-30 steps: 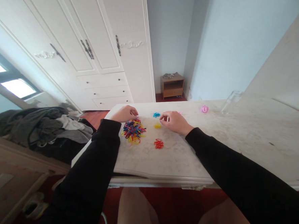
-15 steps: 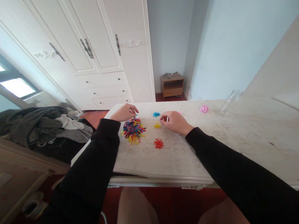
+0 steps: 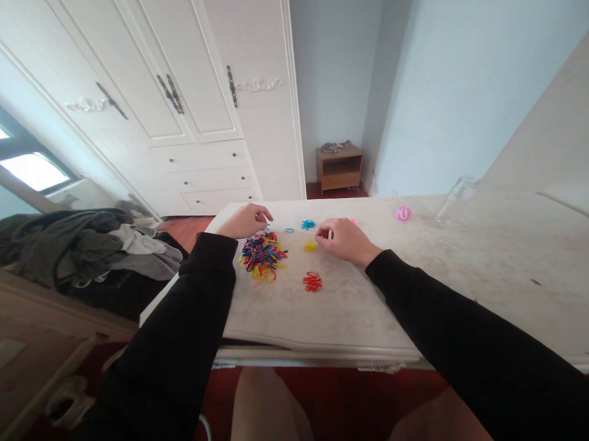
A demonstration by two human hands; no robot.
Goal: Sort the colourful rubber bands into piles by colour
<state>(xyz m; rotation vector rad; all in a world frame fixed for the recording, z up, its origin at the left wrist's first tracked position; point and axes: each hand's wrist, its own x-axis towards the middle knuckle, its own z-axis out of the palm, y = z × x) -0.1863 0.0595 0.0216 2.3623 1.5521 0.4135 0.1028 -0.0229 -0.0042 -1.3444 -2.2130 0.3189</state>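
My left hand (image 3: 249, 220) hovers at the far edge of a mixed heap of colourful rubber bands (image 3: 263, 254), its fingers curled in and closed. A small bluish bit shows by its fingertips, too small to make out. My right hand (image 3: 346, 240) is beside a small pile of yellow rubber bands (image 3: 309, 245), thumb and forefinger pinched together; what they hold, if anything, is hidden. One blue rubber band (image 3: 289, 230) lies alone between the heap and a blue pile (image 3: 308, 225). Nearer me is a red pile (image 3: 312, 282). Some pink bands (image 3: 354, 221) peek out behind my right hand.
The white tabletop (image 3: 350, 317) carries a pink bundle (image 3: 402, 214) and a clear glass or jar (image 3: 457, 198) lying on its side at the far right. Dark clothes (image 3: 77, 250) are heaped left of the table. A white wardrobe (image 3: 196, 73) and a small wooden cabinet (image 3: 340, 169) stand beyond.
A single blue rubber band now lies on the table to the right of my left hand, where bare tabletop showed before. Both hands have stayed almost in place.
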